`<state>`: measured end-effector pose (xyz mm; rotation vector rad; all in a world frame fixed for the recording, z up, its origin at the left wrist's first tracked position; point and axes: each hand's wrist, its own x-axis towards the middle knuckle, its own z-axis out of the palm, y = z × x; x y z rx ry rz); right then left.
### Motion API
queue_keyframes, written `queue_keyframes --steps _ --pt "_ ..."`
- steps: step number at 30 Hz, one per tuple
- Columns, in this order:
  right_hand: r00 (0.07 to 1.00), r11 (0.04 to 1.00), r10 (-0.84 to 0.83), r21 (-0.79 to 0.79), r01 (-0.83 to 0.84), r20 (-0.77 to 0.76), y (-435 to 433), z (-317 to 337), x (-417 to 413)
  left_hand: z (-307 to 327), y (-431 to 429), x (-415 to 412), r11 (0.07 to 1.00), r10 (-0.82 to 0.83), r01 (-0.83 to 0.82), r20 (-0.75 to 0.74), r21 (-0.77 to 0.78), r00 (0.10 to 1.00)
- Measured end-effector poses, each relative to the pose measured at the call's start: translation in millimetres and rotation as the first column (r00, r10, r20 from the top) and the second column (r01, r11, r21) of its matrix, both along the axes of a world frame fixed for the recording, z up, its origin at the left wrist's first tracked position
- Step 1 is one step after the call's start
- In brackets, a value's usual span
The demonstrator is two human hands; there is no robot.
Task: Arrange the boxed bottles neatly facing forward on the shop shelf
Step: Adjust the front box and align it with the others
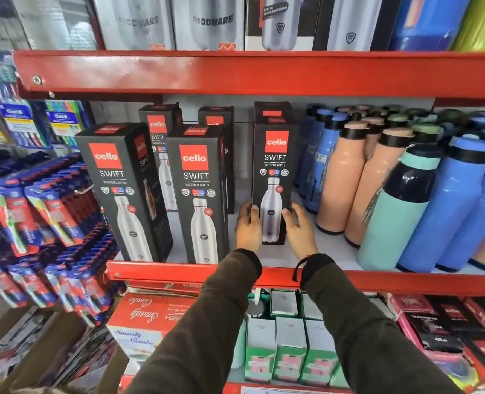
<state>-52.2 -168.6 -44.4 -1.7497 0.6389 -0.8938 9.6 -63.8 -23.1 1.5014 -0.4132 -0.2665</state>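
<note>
Two hands cup the base of one boxed bottle (274,177) at centre frame: left hand (248,227) on its left side, right hand (299,230) on its right side, fingers partly curled and pressed to the carton, a loose two-sided hold rather than a full wrap. Box stands upright on the shelf (281,255), front panel facing out, set further back than the two front boxes (195,194) at centre-left. More boxes (158,129) stand behind, upper centre. Loose bottles (346,177) crowd the right, near the held box. Likely step: slide this box forward into line. To do it well, keep pressure even on both sides so it doesn't twist, draw it level with its neighbours, close the gap to the left, avoid nudging the loose bottles.
</note>
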Motion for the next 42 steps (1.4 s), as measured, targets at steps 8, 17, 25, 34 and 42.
queue_keyframes --steps 8,17,25,34,42 --pt "0.997 0.999 0.043 -0.018 -0.041 0.071 14.5 -4.4 -24.0 -7.5 15.9 -20.2 0.998 0.034 -0.033 0.012 -0.053 0.999" --pt "0.996 0.998 0.035 -0.056 -0.031 0.078 40.2 -10.6 -52.6 -16.7 47.0 -46.3 0.997 0.065 -0.062 0.071 -0.043 0.995" --pt "0.995 0.998 0.05 -0.034 -0.048 0.088 51.5 -8.9 -64.9 -17.7 60.9 -53.1 0.999 0.033 -0.031 0.116 -0.012 0.993" --pt "0.995 0.998 0.043 -0.05 -0.038 0.089 57.5 -5.8 -71.8 -18.9 66.0 -56.0 1.0 0.027 -0.026 0.121 -0.006 0.992" --pt "0.994 0.997 0.033 -0.077 -0.025 0.103 62.4 -5.9 -74.9 -17.6 68.5 -57.4 0.999 0.026 -0.03 0.147 0.022 0.989"
